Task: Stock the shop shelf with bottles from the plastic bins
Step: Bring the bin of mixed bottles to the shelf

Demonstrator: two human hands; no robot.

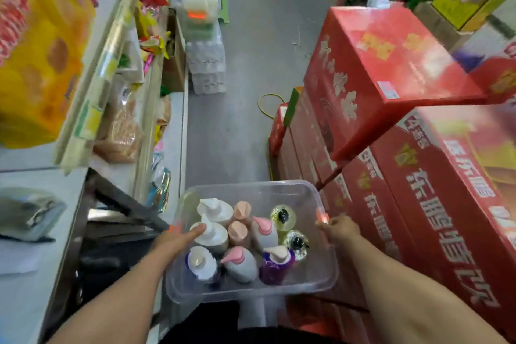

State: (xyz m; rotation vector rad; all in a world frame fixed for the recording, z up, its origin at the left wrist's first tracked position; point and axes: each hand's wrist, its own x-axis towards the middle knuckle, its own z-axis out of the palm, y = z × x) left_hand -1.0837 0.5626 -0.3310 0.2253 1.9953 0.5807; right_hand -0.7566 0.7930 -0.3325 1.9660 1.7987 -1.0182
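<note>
The clear plastic bin [251, 190] sits low in front of the person, in the aisle between the shelf [83, 126] and stacked red cartons [391, 64]. What carries it cannot be told. About ten pump bottles [243, 264] stand upright inside, packed close. The left hand [176, 241] reaches over the bin's left rim, fingers straight, tips touching a white pump bottle [212, 237] but not gripping it. The right hand [340, 227] curls round the bin's right rim. No bottles show on the shelf, only snack packets [122, 134], so stocking from this bin looks barely begun, with nearly everything left to place
</note>
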